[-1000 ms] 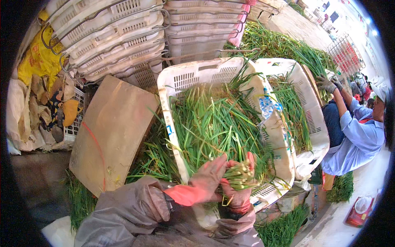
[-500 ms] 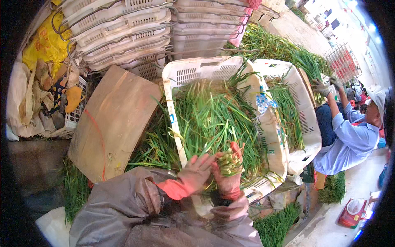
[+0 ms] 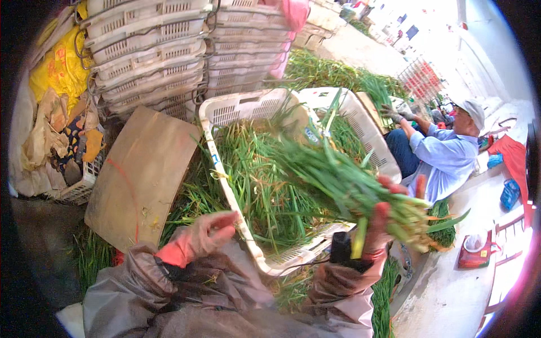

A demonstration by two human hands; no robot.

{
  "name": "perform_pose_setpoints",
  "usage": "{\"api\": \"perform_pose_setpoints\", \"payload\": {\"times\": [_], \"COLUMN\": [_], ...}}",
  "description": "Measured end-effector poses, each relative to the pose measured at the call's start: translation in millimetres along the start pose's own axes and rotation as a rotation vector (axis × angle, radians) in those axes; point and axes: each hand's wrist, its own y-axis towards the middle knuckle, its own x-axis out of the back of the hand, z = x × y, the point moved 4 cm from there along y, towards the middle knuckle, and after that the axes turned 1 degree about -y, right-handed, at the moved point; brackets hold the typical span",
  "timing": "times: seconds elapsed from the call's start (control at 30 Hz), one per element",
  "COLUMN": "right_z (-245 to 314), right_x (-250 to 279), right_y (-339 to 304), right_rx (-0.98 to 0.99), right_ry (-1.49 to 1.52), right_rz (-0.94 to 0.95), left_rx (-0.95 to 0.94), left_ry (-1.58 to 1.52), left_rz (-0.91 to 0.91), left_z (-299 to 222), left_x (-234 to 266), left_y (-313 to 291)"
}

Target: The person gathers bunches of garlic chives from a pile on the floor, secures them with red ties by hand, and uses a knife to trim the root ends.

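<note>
The right hand (image 3: 376, 228) has its fingers closed around 1 bunch of long green stalks (image 3: 332, 174), gripping near the pale stem ends. The bunch's long axis slants from those ends, at lower right, up and left to the leafy tips (blurred here), which hang over the loose greens (image 3: 270, 200) in the white crate (image 3: 224, 183). The left hand (image 3: 200, 239) is well apart, beside the crate's near-left rim, its fingers parted from the thumb and nothing visible between them. Of the 2 hands, the right is plainly nearer the bunch.
</note>
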Motion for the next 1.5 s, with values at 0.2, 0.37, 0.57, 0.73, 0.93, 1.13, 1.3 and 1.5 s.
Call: {"api": "perform_pose_setpoints", "payload": {"times": [0.2, 0.37, 0.57, 0.73, 0.93, 1.13, 1.3, 1.5], "right_z": [53, 104, 120, 127, 40, 35, 40, -11], "right_x": [-136, -170, -173, -145, -109, -200, -288, -384], "right_y": [-96, -176, -198, -138, -145, -92, -68, -124], "right_rx": [0.169, 0.663, 1.271, -0.030, -1.096, -0.896, -1.092, -1.973], "right_ry": [-0.099, -0.251, -0.564, 0.121, 0.301, 0.453, 0.702, 2.523], "right_rz": [1.084, 1.383, 1.437, 1.536, 0.821, 0.731, 0.596, 1.006], "left_rx": [0.161, 0.391, 0.516, 0.096, -0.185, -0.373, -0.415, -0.579], "left_ry": [-0.623, -1.315, -1.678, -0.893, -0.415, 0.032, -0.311, 0.016], "left_rz": [-0.231, 0.570, 0.817, 0.362, 0.171, 0.233, -0.164, -0.641], "left_z": [-36, 8, 23, -8, 23, -18, -143, -191], "left_x": [-74, -52, -30, -2, 24, 25, 88, 155], "left_y": [-6, -68, -104, -78, -71, -61, -110, -141]}}
